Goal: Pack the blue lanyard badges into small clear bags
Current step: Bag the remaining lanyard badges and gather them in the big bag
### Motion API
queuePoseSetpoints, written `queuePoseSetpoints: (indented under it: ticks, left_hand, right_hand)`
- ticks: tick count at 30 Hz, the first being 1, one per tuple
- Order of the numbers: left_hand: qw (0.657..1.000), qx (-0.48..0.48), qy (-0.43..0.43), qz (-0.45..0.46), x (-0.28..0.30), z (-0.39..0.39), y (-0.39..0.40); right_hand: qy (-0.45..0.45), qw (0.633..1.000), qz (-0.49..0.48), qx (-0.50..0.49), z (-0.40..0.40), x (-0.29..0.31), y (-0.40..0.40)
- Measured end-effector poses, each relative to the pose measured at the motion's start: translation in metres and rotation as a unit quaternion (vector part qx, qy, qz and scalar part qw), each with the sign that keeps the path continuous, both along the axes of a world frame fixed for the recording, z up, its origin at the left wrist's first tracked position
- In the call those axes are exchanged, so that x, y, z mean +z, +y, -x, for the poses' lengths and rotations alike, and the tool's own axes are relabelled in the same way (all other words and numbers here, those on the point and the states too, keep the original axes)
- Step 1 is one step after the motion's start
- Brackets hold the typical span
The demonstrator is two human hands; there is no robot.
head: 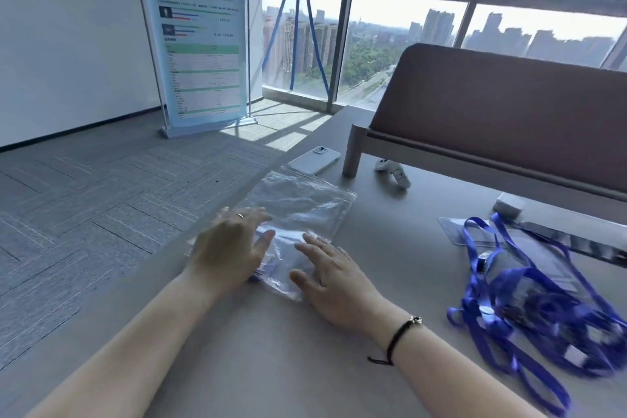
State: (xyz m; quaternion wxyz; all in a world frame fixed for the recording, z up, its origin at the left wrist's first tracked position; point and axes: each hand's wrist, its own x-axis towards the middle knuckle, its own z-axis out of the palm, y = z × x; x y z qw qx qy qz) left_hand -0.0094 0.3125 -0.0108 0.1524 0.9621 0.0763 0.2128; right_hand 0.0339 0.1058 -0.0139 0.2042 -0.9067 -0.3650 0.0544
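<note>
Grey tabletop [271, 366], matte, beside a floor-to-ceiling window [407, 44] with a city skyline beyond; grey carpet tiles [84, 197] to the left.

Left hand [230, 248]: fingers straight and spread, palm down, pressing flat on the near-left part of a clear bag [298, 210]; a ring on one finger. Right hand [332, 282]: fingers likewise straight, laid flat on the bag's near-right part; black cord bracelet at the wrist. The hands lie just beside each other, thumbs pointing inward, gripping nothing.

Clear bag: flat on the table, long axis running from the hands away toward the window. Blue lanyard material shows through the plastic between and under the hands; its lie cannot be made out.

Pile of blue lanyard badges [536, 309]: to the right, well apart from the bag, straps looped and tangled, clear card holders among them; no single direction.

Further items: white phone [315, 159], face down, just beyond the bag; white controller [395, 173] under a brown upholstered bench [502, 112] whose legs stand on the table; small white box [509, 205]; dark flat object [583, 241] at the right edge.

Standing banner [200, 37] against the white wall, with printed tables and green bars; text too small to read.
</note>
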Motion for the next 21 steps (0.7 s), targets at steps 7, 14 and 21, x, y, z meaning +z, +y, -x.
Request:
queuePoseSetpoints:
  ticks: [7,14,21]
  left_hand:
    - [0.985,-0.147,-0.040,0.080,0.027,-0.001,-0.131]
    - [0.958,-0.229,0.006,0.170,0.025,0.000,-0.252]
    - [0.963,-0.186,0.069,0.181,-0.002,0.006,-0.305]
  right_hand:
    - [-0.025,0.992,-0.092,-0.078,0.031,0.021,-0.114]
    - [-0.084,0.948,-0.174,-0.253,0.063,0.034,-0.239]
    - [-0.040,0.936,-0.117,-0.329,0.085,-0.004,-0.301]
